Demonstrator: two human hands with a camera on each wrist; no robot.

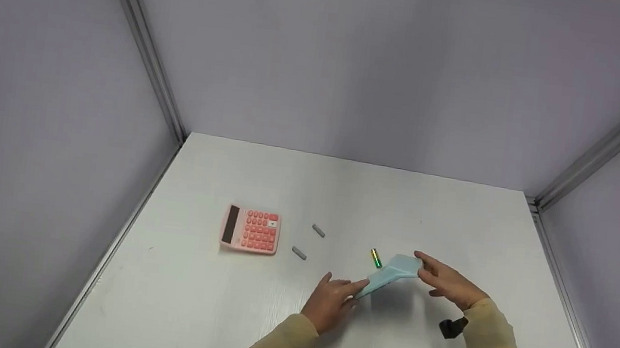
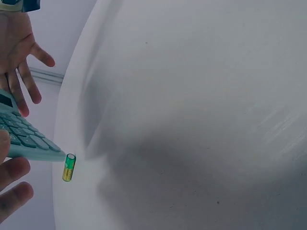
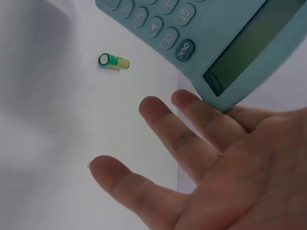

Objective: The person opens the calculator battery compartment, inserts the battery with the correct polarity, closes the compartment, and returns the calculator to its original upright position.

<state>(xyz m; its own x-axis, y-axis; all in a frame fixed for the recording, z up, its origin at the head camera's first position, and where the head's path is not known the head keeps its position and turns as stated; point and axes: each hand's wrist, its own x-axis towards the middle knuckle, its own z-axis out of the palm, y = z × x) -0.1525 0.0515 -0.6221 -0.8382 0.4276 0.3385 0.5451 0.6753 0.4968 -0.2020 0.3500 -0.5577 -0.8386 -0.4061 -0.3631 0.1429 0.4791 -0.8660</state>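
Note:
A light blue calculator (image 1: 396,267) is held tilted above the table, its plain back upward in the head view. Its keys and display (image 3: 254,45) show in the right wrist view. My left hand (image 1: 328,303) pinches its near left end. At the other end, my right hand (image 1: 452,285) touches a corner of it with fairly straight, spread fingers (image 3: 158,112). Just beyond the calculator, a green and gold battery (image 1: 376,257) lies on the table, also visible in the left wrist view (image 2: 69,167).
A pink calculator (image 1: 251,230) lies on the white table (image 1: 167,298) to the left. Between it and the battery lie two small grey sticks, one farther back (image 1: 318,230) and one nearer (image 1: 299,253). Grey panels (image 1: 322,64) enclose the table's back and sides.

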